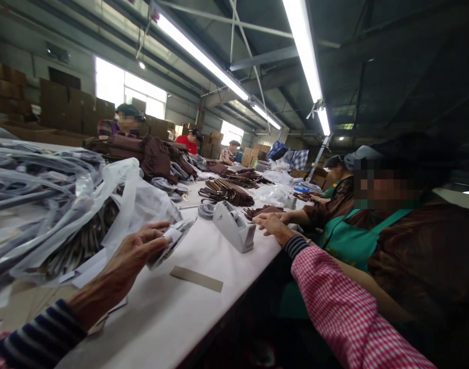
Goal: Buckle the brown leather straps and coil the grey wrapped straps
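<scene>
My left hand [142, 245] is closed on a flat grey bundle in clear plastic [183, 233], with a small white label [173, 234] near the fingertips. It is over the white table, left of a grey tape dispenser [234, 225]. To the right of the dispenser is my right hand [275, 227], with fingers stretched out and no held thing visible. A co-worker's hand is just behind it, partly hidden. A flat grey-brown strip [196, 278] lies on the table in front of the dispenser. A roll of grey strap [206, 211] sits beside the dispenser's left side.
Grey straps in plastic [46, 189] pile up on the left. Card pieces [30, 305] lie near my left forearm. Brown bags [157, 156] and brown pieces with gold-coloured parts [227, 192] are farther back. A co-worker in a green apron [357, 236] is close on my right.
</scene>
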Tool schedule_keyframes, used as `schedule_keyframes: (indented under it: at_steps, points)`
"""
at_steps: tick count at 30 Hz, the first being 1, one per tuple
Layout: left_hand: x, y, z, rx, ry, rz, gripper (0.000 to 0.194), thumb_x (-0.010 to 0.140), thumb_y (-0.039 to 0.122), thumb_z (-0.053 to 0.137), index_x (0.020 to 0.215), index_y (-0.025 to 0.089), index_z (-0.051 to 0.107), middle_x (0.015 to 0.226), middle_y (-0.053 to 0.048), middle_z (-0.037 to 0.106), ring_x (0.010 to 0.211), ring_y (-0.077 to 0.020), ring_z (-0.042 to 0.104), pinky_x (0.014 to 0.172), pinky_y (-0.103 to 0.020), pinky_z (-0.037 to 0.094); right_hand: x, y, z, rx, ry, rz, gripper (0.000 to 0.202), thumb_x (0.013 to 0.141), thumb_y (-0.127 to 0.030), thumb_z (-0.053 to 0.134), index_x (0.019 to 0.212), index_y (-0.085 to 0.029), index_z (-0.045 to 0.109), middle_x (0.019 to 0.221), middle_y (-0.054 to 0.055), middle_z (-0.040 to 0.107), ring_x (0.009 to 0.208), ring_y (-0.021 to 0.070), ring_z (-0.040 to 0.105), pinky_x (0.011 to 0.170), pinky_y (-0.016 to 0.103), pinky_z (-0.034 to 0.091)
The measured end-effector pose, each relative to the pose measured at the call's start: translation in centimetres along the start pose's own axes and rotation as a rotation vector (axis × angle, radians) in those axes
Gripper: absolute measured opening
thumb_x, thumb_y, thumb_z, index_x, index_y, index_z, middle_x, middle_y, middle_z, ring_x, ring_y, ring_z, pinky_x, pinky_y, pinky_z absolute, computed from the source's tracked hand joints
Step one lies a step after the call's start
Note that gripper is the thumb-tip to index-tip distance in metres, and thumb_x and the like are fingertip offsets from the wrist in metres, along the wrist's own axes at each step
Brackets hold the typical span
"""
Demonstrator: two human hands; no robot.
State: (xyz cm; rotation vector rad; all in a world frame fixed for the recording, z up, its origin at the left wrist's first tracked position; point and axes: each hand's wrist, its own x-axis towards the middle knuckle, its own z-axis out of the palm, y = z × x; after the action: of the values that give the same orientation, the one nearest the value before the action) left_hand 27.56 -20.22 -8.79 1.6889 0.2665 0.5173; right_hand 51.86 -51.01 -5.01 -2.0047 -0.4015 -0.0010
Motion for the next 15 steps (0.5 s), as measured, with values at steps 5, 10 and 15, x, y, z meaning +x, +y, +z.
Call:
schedule_keyframes:
  at_steps: [5, 10, 15]
  points:
    - [-0.1, -0.1, 0.0, 0.076, -0.022, 0.049, 0.036, 0.07, 0.058, 0.07, 0.059, 0.023, 0.068, 0.15, -0.002, 0.058, 0.131, -0.0382, 0.054, 0.108, -0.047, 0.045, 1.7, 0.6, 1.0, 0.001, -0.197, 0.123, 0.018, 0.096, -0.03, 0.07, 0.101, -0.013, 0.069, 0.095, 0.004, 0.07, 0.074, 0.0141, 0.065, 0.065, 0.028, 0.057]
    - [-0.1, -0.2, -0.1, 0.091, -0.028, 0.047, 0.034, 0.073, 0.056, 0.068, 0.067, 0.022, 0.073, 0.153, -0.004, 0.055, 0.13, -0.0374, 0.056, 0.106, -0.046, 0.047, 2.1, 1.5, 1.2, 0.095, -0.194, 0.148, 0.014, 0.078, -0.024, 0.078, 0.087, -0.017, 0.071, 0.087, 0.002, 0.071, 0.073, 0.0128, 0.06, 0.061, 0.021, 0.049]
    - [0.1, -0.5, -0.2, 0.07, -0.007, 0.032, 0.04, 0.071, 0.061, 0.071, 0.066, 0.022, 0.074, 0.154, -0.006, 0.054, 0.126, -0.0415, 0.058, 0.11, -0.054, 0.043, 1.4, 2.0, 1.3, 0.188, -0.108, 0.095, 0.015, 0.074, -0.027, 0.078, 0.082, -0.018, 0.07, 0.085, 0.003, 0.071, 0.08, 0.0162, 0.061, 0.064, 0.024, 0.049]
